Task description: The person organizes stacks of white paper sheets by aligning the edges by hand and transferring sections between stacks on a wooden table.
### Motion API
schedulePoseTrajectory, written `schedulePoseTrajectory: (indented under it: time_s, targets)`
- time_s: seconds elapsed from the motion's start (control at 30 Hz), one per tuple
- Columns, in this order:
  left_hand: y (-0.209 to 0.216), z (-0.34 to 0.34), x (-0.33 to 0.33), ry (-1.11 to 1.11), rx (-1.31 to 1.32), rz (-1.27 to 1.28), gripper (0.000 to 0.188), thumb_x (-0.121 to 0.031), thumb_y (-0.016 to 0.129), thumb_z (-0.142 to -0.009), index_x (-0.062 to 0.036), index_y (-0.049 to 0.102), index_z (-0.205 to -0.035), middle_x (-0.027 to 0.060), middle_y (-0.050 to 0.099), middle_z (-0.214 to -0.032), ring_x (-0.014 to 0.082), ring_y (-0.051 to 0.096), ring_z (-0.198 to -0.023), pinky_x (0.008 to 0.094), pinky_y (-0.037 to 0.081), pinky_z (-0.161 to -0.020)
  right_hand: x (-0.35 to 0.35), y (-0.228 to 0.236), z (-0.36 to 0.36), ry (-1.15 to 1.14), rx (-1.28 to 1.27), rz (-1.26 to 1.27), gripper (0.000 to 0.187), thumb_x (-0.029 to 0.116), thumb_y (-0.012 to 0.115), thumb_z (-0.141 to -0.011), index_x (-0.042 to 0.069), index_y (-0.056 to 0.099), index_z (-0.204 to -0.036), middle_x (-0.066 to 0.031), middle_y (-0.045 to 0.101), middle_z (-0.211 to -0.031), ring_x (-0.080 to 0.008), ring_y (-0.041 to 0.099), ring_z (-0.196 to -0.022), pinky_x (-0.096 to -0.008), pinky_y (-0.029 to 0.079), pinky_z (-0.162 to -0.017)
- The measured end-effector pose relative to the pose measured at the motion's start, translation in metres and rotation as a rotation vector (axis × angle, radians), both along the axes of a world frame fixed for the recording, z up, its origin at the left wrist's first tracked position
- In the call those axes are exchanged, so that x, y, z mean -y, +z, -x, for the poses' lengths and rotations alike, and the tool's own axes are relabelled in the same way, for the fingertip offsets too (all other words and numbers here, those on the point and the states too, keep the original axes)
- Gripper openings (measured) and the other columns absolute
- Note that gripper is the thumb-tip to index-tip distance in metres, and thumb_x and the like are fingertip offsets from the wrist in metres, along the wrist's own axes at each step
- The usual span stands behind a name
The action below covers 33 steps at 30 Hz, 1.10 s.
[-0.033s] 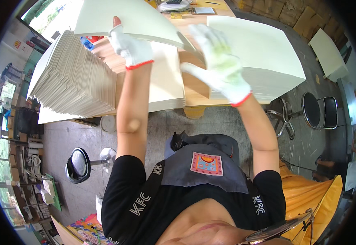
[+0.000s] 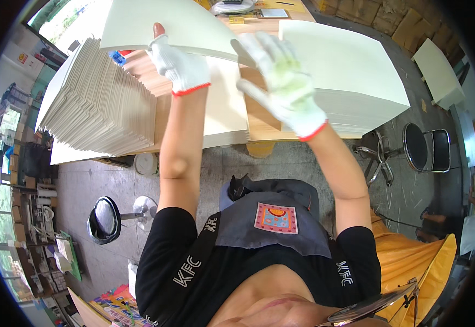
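My left hand (image 2: pixel 182 66), in a white knit glove with a red cuff, grips the near edge of a lifted batch of white paper sheets (image 2: pixel 164 24). Its bare thumb lies on top; the fingers under the batch are hidden. With fingers stretched and spread, my right hand (image 2: pixel 287 82) is up by the right end of that batch, its gloved palm stained greenish. Whether it touches the sheets I cannot tell. Below the batch lies a low paper stack (image 2: pixel 224 103). A fanned, leaning paper stack (image 2: pixel 104 103) stands left, a squared one (image 2: pixel 352 62) right.
The stacks rest on a wooden table (image 2: pixel 262 122), with a clipboard (image 2: pixel 274 13) and small items at its far end. A round stool (image 2: pixel 104 220) stands behind on the left, chairs (image 2: pixel 425 147) at the right. Orange cloth (image 2: pixel 412 267) hangs near my right side.
My right hand has shifted a little left toward the lifted sheets, fingers still spread. My left hand has moved slightly right, keeping its hold on the paper.
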<state>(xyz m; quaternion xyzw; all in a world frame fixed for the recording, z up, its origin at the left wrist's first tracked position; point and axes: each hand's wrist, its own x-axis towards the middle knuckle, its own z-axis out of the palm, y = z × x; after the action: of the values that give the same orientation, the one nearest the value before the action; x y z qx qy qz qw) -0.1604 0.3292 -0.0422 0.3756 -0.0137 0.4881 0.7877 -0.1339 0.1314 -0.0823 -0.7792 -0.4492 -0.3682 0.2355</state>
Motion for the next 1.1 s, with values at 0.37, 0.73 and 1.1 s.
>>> schedulePoseTrajectory:
  time_s: [0.37, 0.73, 1.1]
  targets:
    - [-0.053, 0.087, -0.147, 0.539, -0.731, -1.086, 0.088, -0.023, 0.081, -0.085, -0.0091, 0.032, -0.156, 0.0188, 0.044, -0.155, 0.0294, 0.046, -0.14, 0.0388, 0.043, -0.112, -0.085, -0.039, -0.014, 0.708, -1.132, -0.81, 0.058, 0.01, 0.06, -0.098, 0.001, 0.041, -0.152, -0.0154, 0.058, -0.14, -0.0213, 0.057, -0.128, -0.031, 0.045, -0.108]
    - [-0.199, 0.134, -0.187, 0.107, -1.684, -1.085, 0.056, -0.03, 0.062, -0.094, -0.014, 0.048, -0.146, 0.0202, 0.062, -0.135, 0.0345, 0.061, -0.121, 0.043, 0.048, -0.1, -0.122, -0.135, -0.046, -0.133, -1.127, 0.299, 0.088, 0.062, 0.067, -0.084, 0.006, 0.045, -0.148, -0.0174, 0.064, -0.126, -0.0297, 0.063, -0.117, -0.0383, 0.05, -0.097]
    - [-0.214, 0.189, -0.149, 0.173, -1.535, -1.558, 0.051, -0.026, 0.071, -0.088, -0.0211, 0.057, -0.138, 0.0086, 0.07, -0.118, 0.0331, 0.066, -0.108, 0.0453, 0.053, -0.085, -0.072, -0.128, 0.013, -0.008, -0.777, 0.853, 0.081, 0.049, 0.071, -0.081, 0.036, 0.038, -0.154, -0.0123, 0.051, -0.148, -0.0327, 0.058, -0.125, -0.0413, 0.049, -0.103]
